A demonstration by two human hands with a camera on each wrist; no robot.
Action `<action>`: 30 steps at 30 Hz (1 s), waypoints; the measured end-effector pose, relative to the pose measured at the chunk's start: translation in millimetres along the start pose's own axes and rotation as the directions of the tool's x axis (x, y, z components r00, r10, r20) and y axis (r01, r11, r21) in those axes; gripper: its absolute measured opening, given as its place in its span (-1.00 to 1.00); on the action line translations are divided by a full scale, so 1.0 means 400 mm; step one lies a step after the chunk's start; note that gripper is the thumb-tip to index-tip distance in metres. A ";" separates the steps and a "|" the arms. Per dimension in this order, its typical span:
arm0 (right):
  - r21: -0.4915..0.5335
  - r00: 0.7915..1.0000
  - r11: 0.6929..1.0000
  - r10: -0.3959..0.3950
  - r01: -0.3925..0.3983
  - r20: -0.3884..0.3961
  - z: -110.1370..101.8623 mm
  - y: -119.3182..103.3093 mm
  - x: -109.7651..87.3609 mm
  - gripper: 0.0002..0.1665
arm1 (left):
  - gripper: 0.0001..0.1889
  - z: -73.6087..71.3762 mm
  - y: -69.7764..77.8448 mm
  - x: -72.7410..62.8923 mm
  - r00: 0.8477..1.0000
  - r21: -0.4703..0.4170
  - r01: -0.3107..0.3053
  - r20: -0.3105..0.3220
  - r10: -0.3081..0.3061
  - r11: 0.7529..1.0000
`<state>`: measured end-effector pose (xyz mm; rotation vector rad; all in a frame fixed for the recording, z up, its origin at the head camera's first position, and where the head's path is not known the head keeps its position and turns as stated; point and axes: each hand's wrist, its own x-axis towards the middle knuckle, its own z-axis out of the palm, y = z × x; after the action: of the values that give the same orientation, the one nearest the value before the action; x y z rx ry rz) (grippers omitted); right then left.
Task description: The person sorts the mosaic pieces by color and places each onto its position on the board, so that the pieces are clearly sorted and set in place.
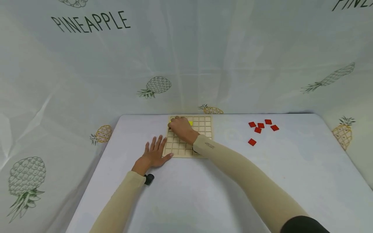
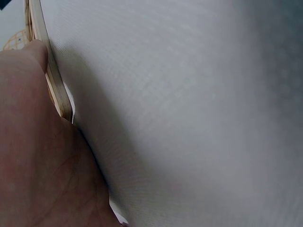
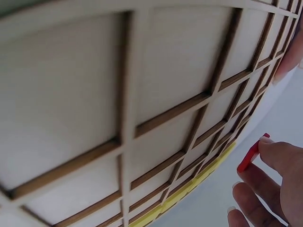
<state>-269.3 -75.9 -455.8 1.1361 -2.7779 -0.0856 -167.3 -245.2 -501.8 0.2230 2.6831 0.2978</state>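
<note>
A pale wooden grid board (image 1: 205, 129) lies at the far edge of the table. My right hand (image 1: 181, 128) reaches over its far left part. In the right wrist view, the thumb and fingers pinch a red square tile (image 3: 250, 156) just off the board's edge. Yellow tiles (image 3: 187, 188) line a row of cells near that edge, partly hidden by the hand in the head view. My left hand (image 1: 154, 154) lies flat beside the board's left side, fingers spread. Its thumb touches the near left corner of the board.
Several loose red tiles (image 1: 257, 130) lie scattered on the white table (image 1: 186, 194), right of the board. Behind and at the sides hangs a white cloth (image 1: 233, 58) printed with pineapples. The right forearm crosses above the board's near right corner.
</note>
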 end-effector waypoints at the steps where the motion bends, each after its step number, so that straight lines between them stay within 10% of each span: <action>1: -0.002 1.000 1.000 0.001 -0.001 0.009 0.001 -0.002 0.004 -0.74 | -0.03 0.000 0.000 0.000 1.000 0.000 0.000 0.002 0.000 1.000; 30: 0.031 0.998 0.999 0.039 -0.040 0.049 0.028 -0.005 0.046 -0.69 | -0.03 0.005 -0.003 -0.002 1.000 0.000 -0.007 -0.018 0.007 1.000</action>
<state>-282.8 -90.3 -465.1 1.1001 -2.8528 -0.0650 -165.8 -246.0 -503.7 0.2303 2.7003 0.3040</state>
